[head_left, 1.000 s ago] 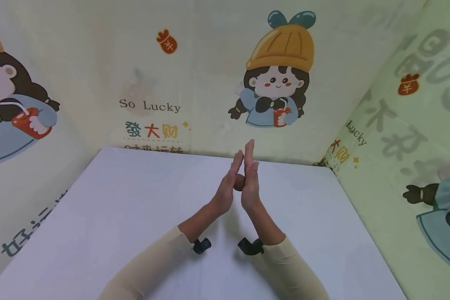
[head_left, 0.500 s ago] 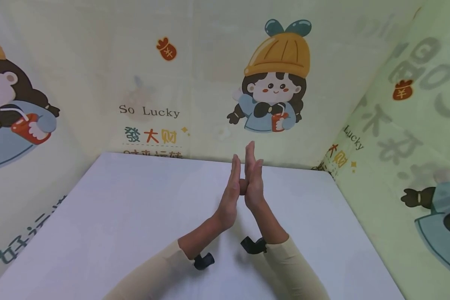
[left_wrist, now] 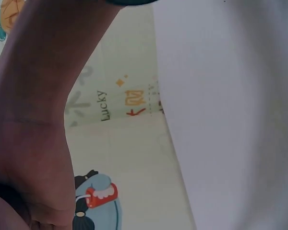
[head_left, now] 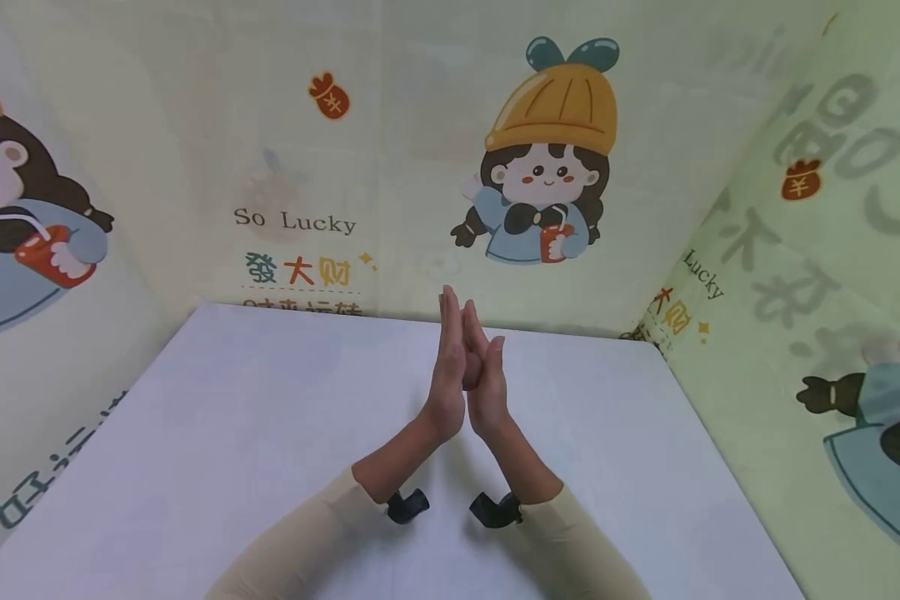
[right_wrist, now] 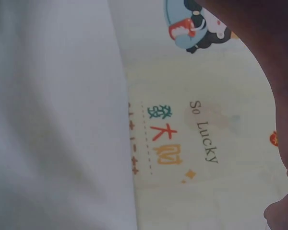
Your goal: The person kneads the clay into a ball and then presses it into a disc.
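Observation:
A small brown ball (head_left: 472, 372) sits between the two palms, raised above the white table. My left hand (head_left: 447, 379) is upright with its fingers straight, and its palm presses the ball from the left. From the right side, the flat palm of my right hand (head_left: 488, 392) touches the same ball, fingers pointing up and forward. The left fingertips reach a little higher than the right ones in the head view. Much of the ball is hidden by the hands. Only parts of hands and a forearm show at the edges of both wrist views.
The white table (head_left: 285, 417) spreads beneath the hands. Behind it stands a pale wall covering (head_left: 420, 167) with cartoon figures and lettering, and similar coverings line both sides. Black wrist cameras (head_left: 497, 511) stick out near the cuffs.
The palms have slid against each other: the left hand has gone forward and up, the right hand back. Both have shifted slightly left, with the ball still between them.

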Demonstrator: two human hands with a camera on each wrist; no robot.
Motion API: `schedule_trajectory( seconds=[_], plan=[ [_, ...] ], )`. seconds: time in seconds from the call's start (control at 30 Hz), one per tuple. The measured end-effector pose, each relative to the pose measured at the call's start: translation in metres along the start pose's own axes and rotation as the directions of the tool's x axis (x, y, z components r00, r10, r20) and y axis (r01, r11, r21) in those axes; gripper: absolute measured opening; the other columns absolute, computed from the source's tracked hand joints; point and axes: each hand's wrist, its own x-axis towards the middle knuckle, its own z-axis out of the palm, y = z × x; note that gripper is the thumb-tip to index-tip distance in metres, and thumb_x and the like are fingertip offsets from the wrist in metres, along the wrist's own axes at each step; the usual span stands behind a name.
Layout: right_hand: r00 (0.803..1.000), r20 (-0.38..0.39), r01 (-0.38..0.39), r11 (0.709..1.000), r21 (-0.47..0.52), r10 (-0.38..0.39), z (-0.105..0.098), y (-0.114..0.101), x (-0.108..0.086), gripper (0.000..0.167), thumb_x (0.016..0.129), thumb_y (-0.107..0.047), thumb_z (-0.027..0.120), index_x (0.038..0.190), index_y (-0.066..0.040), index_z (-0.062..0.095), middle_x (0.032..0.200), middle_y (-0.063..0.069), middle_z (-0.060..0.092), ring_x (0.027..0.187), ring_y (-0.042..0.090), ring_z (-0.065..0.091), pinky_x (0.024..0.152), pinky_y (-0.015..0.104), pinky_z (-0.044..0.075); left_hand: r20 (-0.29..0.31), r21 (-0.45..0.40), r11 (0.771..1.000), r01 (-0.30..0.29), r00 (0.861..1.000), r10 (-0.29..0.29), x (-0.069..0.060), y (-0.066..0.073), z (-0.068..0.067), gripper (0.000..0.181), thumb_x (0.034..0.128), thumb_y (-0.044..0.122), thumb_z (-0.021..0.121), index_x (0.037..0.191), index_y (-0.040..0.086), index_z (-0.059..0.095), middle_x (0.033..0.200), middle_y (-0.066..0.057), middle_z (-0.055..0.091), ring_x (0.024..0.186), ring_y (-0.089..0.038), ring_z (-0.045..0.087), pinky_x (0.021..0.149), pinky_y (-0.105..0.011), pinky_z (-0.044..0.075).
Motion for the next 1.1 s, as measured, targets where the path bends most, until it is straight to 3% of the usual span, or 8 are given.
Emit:
schedule_trajectory(
  seconds=[0.1,0.4,0.57,0.63,0.8,0.97,1.1],
  plan=[
    [1.000,-0.012,-0.013,1.000,0.019,0.013,0.003,0.003,-0.003,0.094,0.106,-0.071,0.020,0.167,0.000,0.008,0.175,0.007,0.011,0.161,0.021,0.008,0.127,0.042,0.011,-0.015,0.004,1.000,0.008,1.000,-0.008,0.003,-0.002,-0.002,0.080,0.1092,0.060,0.016,0.169,0.011,-0.005,0.176,-0.002,-0.010,0.159,-0.014,-0.012,0.124,-0.055,-0.008],
    [0.999,-0.012,-0.033,0.999,0.015,0.033,0.011,0.005,-0.007,0.090,0.107,-0.069,0.018,0.167,-0.002,0.008,0.176,0.008,0.009,0.161,0.023,0.005,0.126,0.052,0.006,-0.066,-0.049,0.998,0.028,0.997,-0.031,0.018,-0.004,-0.010,0.078,0.1100,0.057,0.019,0.169,0.012,-0.005,0.176,0.004,-0.010,0.159,-0.010,-0.011,0.125,-0.048,-0.007],
    [1.000,-0.008,-0.019,1.000,-0.008,0.018,0.016,0.008,-0.011,0.095,0.106,-0.072,0.020,0.167,-0.001,0.006,0.176,0.007,0.006,0.161,0.023,0.005,0.126,0.052,0.003,-0.081,-0.068,0.997,0.027,0.996,-0.033,0.028,-0.007,-0.018,0.081,0.1098,0.058,0.021,0.169,0.009,-0.005,0.176,-0.004,-0.013,0.158,-0.011,-0.013,0.125,-0.049,-0.009],
    [1.000,-0.006,-0.011,1.000,-0.020,0.011,0.017,0.009,-0.013,0.096,0.105,-0.073,0.021,0.167,-0.001,0.005,0.176,0.007,0.005,0.161,0.024,0.005,0.126,0.052,0.003,-0.082,-0.078,0.996,0.034,0.996,-0.040,0.031,-0.008,-0.022,0.076,0.1104,0.052,0.020,0.169,0.010,-0.006,0.176,-0.004,-0.013,0.158,-0.011,-0.014,0.124,-0.051,-0.009],
    [1.000,-0.010,-0.013,0.999,-0.034,0.013,0.021,0.013,-0.016,0.095,0.106,-0.072,0.021,0.168,-0.003,0.003,0.176,0.006,0.003,0.161,0.023,0.005,0.126,0.053,0.003,-0.081,-0.058,0.996,0.070,0.994,-0.074,0.034,-0.013,-0.028,0.070,0.1095,0.042,0.018,0.169,0.014,-0.005,0.176,0.002,-0.012,0.158,-0.009,-0.013,0.124,-0.055,-0.008],
    [1.000,0.005,-0.006,0.998,-0.060,0.006,0.025,0.012,-0.020,0.088,0.108,-0.067,0.017,0.168,-0.004,-0.001,0.176,0.006,-0.002,0.161,0.024,0.001,0.125,0.056,0.001,-0.092,-0.049,0.997,0.067,0.993,-0.072,0.038,-0.020,-0.035,0.079,0.1093,0.057,0.020,0.169,0.011,-0.003,0.176,-0.004,-0.011,0.159,-0.012,-0.012,0.124,-0.055,-0.007],
    [0.999,0.018,0.037,0.995,-0.098,-0.036,0.027,0.010,-0.022,0.085,0.110,-0.064,0.015,0.167,-0.004,-0.004,0.176,0.005,-0.005,0.161,0.024,-0.003,0.125,0.057,-0.001,-0.085,-0.038,0.998,0.060,0.994,-0.063,0.041,-0.025,-0.040,0.071,0.1102,0.045,0.018,0.169,0.011,-0.001,0.177,-0.003,-0.008,0.159,-0.010,-0.010,0.124,-0.054,-0.007]
  ],
)
